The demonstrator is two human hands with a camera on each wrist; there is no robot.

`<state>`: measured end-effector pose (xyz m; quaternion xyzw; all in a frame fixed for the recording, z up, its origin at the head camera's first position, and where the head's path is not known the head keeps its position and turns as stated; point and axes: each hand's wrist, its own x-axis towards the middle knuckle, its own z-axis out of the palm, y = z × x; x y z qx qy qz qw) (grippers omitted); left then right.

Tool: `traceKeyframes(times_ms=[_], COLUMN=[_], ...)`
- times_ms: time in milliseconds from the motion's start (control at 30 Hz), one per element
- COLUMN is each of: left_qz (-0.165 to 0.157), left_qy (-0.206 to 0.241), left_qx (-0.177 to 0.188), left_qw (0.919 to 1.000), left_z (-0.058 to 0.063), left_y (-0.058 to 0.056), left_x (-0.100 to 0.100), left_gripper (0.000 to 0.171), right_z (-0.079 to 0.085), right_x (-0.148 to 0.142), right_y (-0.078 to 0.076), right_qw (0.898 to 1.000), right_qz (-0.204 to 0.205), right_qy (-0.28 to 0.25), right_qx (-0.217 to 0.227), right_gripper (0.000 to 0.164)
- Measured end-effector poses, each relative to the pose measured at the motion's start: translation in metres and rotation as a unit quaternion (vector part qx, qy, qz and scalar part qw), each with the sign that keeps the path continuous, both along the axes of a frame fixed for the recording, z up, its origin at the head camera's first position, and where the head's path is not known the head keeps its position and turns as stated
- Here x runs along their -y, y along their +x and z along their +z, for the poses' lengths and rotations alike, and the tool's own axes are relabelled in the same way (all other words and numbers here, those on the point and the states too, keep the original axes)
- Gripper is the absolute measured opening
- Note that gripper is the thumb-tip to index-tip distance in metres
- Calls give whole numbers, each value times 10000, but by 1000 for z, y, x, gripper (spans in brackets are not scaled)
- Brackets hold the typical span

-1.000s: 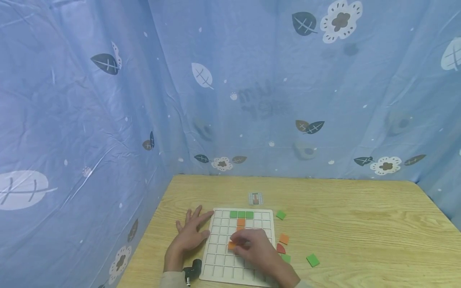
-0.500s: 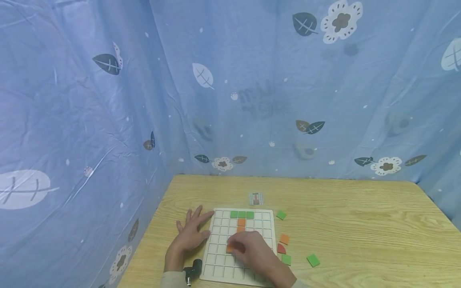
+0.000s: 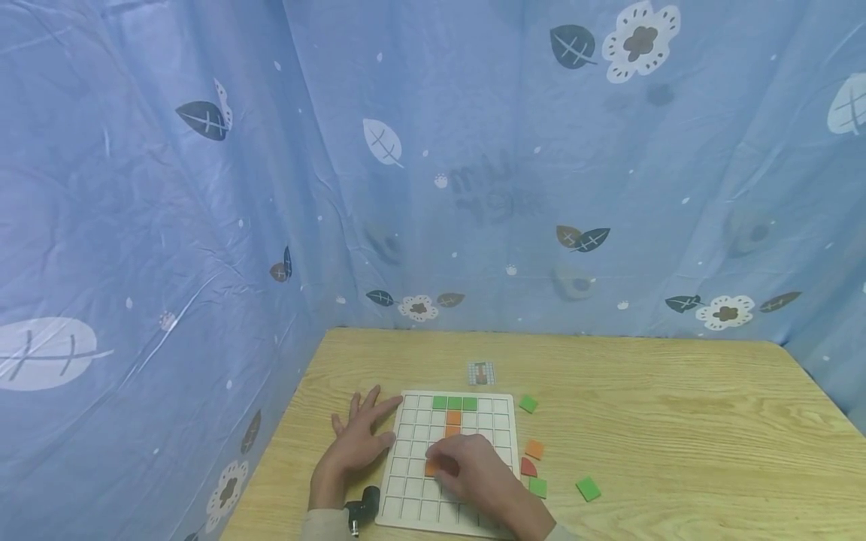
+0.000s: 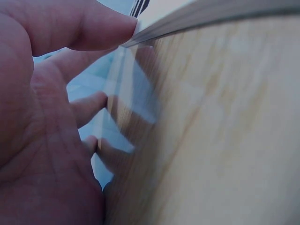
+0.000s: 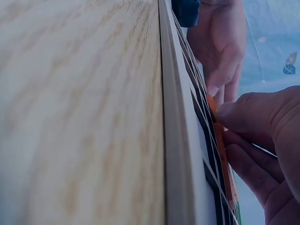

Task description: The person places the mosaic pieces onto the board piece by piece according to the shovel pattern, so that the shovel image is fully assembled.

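A white grid board (image 3: 409, 496) lies on the wooden table. In its top row sit three green square tiles (image 3: 454, 403), with orange tiles (image 3: 453, 418) in the column below. My right hand (image 3: 476, 472) reaches over the middle of the board and pinches an orange square tile (image 3: 430, 469) between thumb and fingers. In the right wrist view this orange tile (image 5: 212, 105) is low against the grid, beside another orange tile (image 5: 221, 150); my palm hides part of the board. My left hand (image 3: 356, 445) lies with fingers spread at the board's left edge, thumb and index fingertip touching that edge.
Right of the board lie green tiles (image 3: 588, 489), an orange tile (image 3: 534, 449) and a red quarter-circle tile (image 3: 528, 467). A small card with a grid pattern (image 3: 481, 373) is behind the board. A black object (image 3: 362, 507) stands near my left wrist. A blue curtain (image 3: 473, 150) borders the table.
My right hand has shifted slightly left and toward me with the orange tile, then stayed nearly still over the last half second. My left hand has not moved.
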<state>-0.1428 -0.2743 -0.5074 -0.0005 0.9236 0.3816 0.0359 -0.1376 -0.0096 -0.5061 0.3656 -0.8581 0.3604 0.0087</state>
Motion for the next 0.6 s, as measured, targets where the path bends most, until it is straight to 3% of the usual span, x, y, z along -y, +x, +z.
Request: traceKeyframes(times_ms=[200,433,600], left_qz=[1,-34,-40], left_qy=[-46,-33,11], left_qx=[-14,-8,-16], left_qw=[10000,10000,10000], left_z=[-2,-2,-2], left_y=[-1,-1,-1], left_x=[1,1,1], left_gripper=[67,68,68], right_z=[-3,-3,9], right_x=[-1,-14,-35], right_y=[-1,-3,-8], right_qw=[9999,9936,9922], right_qz=[31,324,59], right_qy=[-104,-1068,-1140], right_qx=[-22,191,510], right_gripper=[25,24,25])
